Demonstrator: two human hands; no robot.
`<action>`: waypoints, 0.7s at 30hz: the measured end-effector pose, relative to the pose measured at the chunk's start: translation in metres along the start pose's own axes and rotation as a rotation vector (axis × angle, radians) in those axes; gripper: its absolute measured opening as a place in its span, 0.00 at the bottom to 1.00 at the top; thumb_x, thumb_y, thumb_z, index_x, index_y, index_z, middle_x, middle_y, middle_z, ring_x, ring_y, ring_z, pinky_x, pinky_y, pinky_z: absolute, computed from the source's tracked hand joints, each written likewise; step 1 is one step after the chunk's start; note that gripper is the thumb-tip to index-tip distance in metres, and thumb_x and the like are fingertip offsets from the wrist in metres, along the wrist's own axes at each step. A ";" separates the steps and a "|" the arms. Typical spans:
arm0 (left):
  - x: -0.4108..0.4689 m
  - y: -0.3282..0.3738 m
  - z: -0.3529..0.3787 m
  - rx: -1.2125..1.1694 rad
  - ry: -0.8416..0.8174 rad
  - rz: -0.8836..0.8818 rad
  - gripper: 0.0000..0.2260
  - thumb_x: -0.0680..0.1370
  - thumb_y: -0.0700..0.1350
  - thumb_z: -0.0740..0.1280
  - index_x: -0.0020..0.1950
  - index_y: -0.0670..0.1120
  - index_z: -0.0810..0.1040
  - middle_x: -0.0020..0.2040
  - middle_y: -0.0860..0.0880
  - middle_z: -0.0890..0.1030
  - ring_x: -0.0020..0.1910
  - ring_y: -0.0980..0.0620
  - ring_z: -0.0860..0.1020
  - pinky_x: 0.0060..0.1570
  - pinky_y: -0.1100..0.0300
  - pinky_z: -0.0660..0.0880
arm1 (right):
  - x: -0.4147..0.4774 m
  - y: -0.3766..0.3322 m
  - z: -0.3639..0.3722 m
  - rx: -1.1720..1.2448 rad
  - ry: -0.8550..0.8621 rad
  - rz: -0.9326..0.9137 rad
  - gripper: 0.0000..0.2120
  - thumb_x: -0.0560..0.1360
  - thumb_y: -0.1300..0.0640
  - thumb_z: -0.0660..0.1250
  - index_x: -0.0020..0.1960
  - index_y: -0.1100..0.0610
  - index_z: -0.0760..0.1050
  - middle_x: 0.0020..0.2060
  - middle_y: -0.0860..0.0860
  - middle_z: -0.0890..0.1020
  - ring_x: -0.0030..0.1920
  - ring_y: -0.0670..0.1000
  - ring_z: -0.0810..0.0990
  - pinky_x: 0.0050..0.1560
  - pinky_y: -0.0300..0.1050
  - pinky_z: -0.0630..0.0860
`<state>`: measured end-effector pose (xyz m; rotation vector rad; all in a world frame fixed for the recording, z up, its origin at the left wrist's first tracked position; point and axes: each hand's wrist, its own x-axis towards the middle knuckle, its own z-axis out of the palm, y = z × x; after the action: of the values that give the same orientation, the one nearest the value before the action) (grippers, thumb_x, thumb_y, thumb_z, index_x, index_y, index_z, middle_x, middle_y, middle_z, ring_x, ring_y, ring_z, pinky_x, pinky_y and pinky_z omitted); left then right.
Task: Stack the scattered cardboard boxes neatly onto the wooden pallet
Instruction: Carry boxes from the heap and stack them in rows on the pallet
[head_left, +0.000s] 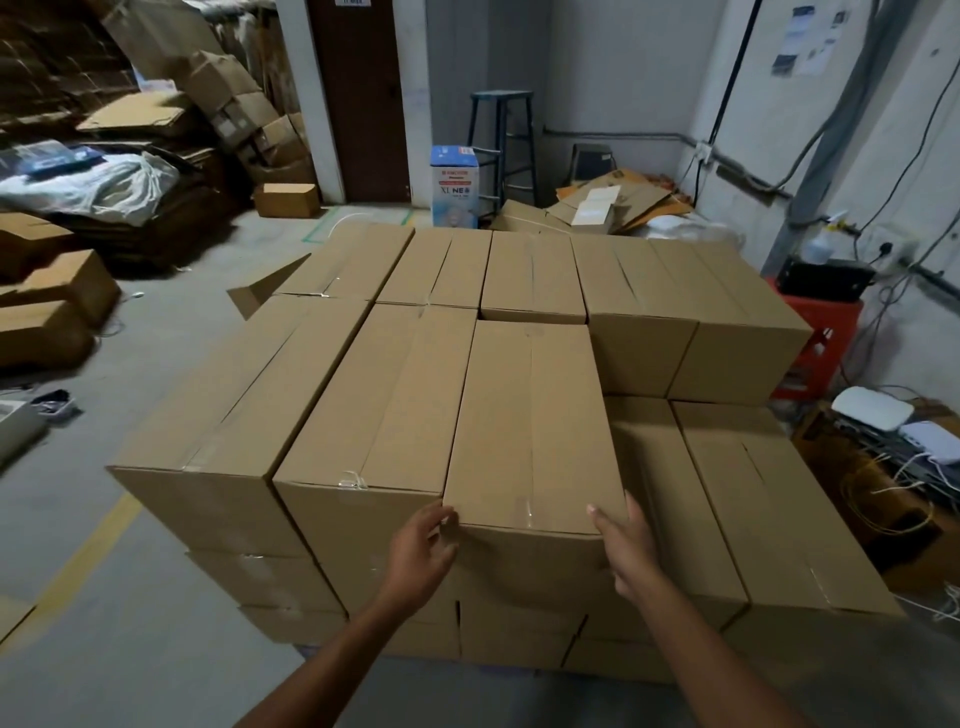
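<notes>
In a cluttered storeroom, both hands, left hand and right hand, were spread open against the near corners of a cardboard box on the stack's top layer, near edge.

This is a storeroom or small warehouse. Straight ahead of the left hand and right hand stands a tight block of sealed cardboard boxes, stacked several layers high on a bare concrete floor marked with a yellow painted line. Far to the left of the left hand, flattened cartons and loose boxes lie piled against the wall. Beyond the stack are a dark door and a metal stool. To the right of the right hand, exposed cables run down the plain wall above a red crate.
</notes>
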<state>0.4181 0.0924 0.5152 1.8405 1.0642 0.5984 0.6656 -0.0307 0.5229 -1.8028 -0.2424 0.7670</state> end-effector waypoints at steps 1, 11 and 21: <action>0.003 0.000 -0.002 0.089 0.007 0.041 0.22 0.75 0.33 0.73 0.67 0.48 0.78 0.67 0.48 0.77 0.65 0.50 0.77 0.65 0.54 0.77 | 0.003 -0.002 0.001 -0.010 -0.002 0.003 0.37 0.79 0.53 0.70 0.82 0.48 0.55 0.78 0.54 0.65 0.75 0.60 0.66 0.70 0.64 0.69; 0.056 0.002 -0.037 0.946 -0.070 0.472 0.49 0.71 0.61 0.75 0.82 0.46 0.51 0.82 0.43 0.45 0.81 0.41 0.42 0.76 0.47 0.41 | -0.025 -0.031 0.051 -1.270 -0.219 -0.709 0.45 0.75 0.28 0.59 0.81 0.42 0.41 0.80 0.50 0.35 0.80 0.55 0.33 0.76 0.62 0.37; 0.082 -0.022 -0.040 1.072 -0.239 0.331 0.50 0.75 0.69 0.64 0.80 0.49 0.34 0.80 0.49 0.34 0.80 0.47 0.36 0.77 0.50 0.36 | -0.016 -0.021 0.095 -1.486 -0.191 -0.700 0.43 0.79 0.41 0.65 0.81 0.44 0.37 0.82 0.53 0.39 0.81 0.57 0.37 0.78 0.68 0.41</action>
<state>0.4214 0.1863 0.5123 2.9575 0.9883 -0.0901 0.5999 0.0422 0.5306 -2.6437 -1.8286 0.1442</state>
